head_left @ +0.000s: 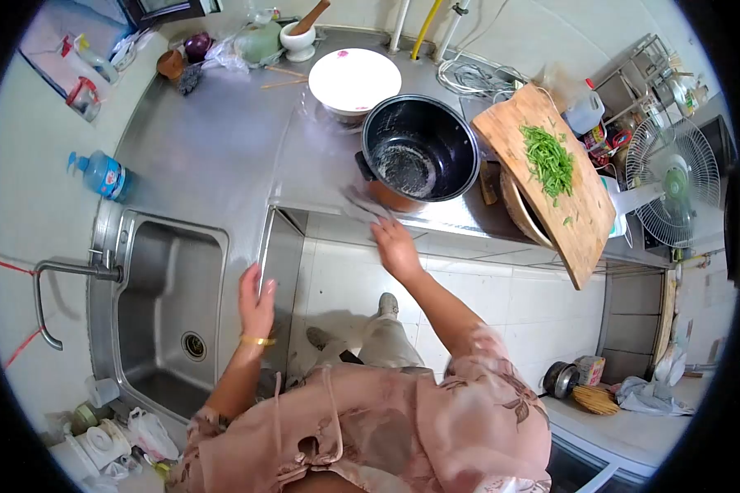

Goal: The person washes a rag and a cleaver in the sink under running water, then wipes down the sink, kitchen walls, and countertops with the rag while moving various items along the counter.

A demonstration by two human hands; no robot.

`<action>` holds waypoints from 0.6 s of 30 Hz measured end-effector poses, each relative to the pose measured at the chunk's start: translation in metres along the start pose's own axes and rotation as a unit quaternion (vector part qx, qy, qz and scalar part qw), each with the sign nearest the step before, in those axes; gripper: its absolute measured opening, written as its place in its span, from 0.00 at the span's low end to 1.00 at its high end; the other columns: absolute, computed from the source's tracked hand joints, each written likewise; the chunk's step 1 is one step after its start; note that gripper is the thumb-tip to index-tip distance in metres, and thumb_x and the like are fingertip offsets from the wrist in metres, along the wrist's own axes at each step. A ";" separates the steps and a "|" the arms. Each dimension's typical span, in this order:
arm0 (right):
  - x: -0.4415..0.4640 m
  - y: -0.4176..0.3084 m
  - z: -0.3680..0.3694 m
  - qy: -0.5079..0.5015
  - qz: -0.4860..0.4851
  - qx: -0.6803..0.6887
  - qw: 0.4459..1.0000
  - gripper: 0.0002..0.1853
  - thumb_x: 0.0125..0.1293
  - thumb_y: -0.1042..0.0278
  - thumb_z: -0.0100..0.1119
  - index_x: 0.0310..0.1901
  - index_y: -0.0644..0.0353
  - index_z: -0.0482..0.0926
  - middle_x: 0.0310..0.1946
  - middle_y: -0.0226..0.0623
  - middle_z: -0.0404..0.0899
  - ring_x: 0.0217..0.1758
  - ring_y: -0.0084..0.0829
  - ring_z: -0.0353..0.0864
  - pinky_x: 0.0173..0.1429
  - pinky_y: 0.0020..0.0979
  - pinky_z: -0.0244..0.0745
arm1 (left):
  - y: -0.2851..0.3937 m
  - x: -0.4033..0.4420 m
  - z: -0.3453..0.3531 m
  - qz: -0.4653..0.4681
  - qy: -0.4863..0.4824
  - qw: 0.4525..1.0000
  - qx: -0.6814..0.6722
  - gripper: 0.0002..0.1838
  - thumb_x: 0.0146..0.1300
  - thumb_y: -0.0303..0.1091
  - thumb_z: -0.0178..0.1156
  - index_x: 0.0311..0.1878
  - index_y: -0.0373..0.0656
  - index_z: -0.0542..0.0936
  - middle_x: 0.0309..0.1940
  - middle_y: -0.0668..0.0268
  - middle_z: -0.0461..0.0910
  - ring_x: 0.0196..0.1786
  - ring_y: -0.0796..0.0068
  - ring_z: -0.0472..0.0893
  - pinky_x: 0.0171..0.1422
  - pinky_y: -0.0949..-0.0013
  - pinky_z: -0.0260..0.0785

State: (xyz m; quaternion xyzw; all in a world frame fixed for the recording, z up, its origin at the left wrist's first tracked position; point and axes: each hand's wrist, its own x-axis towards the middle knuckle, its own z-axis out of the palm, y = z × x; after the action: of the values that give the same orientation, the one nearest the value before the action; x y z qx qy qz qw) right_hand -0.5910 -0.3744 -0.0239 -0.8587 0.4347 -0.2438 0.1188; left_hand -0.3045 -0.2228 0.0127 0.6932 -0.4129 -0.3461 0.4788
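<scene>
My right hand (398, 249) is at the counter's front edge, fingers closed on a blurred greyish cloth (368, 204). Just beyond the cloth stands a black-lined pot (419, 152) with a side handle; a little whitish residue marks its bottom. My left hand (257, 306), a gold-coloured bracelet at its wrist, hovers by the right rim of the steel sink (222, 271). Its fingers are apart and nothing is in them. Behind the pot is a white bowl (355, 78). To the right, a wooden cutting board (588, 222) carries chopped green vegetable (548, 160) and rests over a basin (518, 205).
A faucet (74, 269) reaches over the sink, with a blue pump bottle (107, 174) behind it. A mortar with pestle (298, 39) stands at the back wall. Coiled cable (477, 78) lies behind the pot. A fan (672, 181) stands right. The board overhangs the counter edge.
</scene>
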 end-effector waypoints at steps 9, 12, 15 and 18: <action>-0.042 0.112 -0.091 0.244 0.300 0.125 0.914 0.24 0.62 0.71 0.51 0.59 0.70 0.65 0.55 0.55 0.68 0.59 0.49 0.67 0.65 0.38 0.59 | 0.159 0.091 0.203 -0.336 -0.145 0.901 -0.232 0.49 0.52 0.48 0.67 0.69 0.47 0.45 0.70 0.57 0.45 0.70 0.57 0.53 0.59 0.43 0.63; -0.028 0.134 -0.055 0.047 0.172 -0.084 0.980 0.26 0.58 0.64 0.54 0.57 0.67 0.67 0.59 0.54 0.62 0.63 0.57 0.58 0.67 0.52 0.51 | 0.153 0.107 0.241 -0.391 -0.153 0.858 -0.296 0.45 0.53 0.48 0.65 0.67 0.49 0.48 0.69 0.57 0.45 0.70 0.53 0.51 0.52 0.41 0.69; -0.005 0.135 -0.064 -0.007 0.127 -0.087 0.988 0.25 0.56 0.62 0.54 0.54 0.65 0.68 0.61 0.51 0.59 0.65 0.59 0.53 0.67 0.58 0.47 | 0.152 0.121 0.258 -0.423 -0.099 0.843 -0.317 0.29 0.57 0.33 0.55 0.62 0.42 0.61 0.62 0.53 0.60 0.62 0.44 0.62 0.50 0.40 0.71; 0.004 0.148 -0.070 -0.004 0.092 -0.090 0.992 0.24 0.56 0.62 0.53 0.54 0.64 0.69 0.62 0.49 0.58 0.64 0.58 0.54 0.66 0.59 0.47 | 0.154 0.120 0.258 -0.402 -0.051 0.857 -0.318 0.23 0.51 0.19 0.46 0.54 0.33 0.65 0.49 0.51 0.71 0.49 0.48 0.75 0.48 0.40 0.72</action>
State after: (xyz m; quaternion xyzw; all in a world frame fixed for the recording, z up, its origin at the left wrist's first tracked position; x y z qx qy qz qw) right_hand -0.7276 -0.4652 -0.0244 -0.8232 0.5318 -0.1882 0.0648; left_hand -0.5170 -0.4592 0.0715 0.5904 0.0105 -0.6557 0.4705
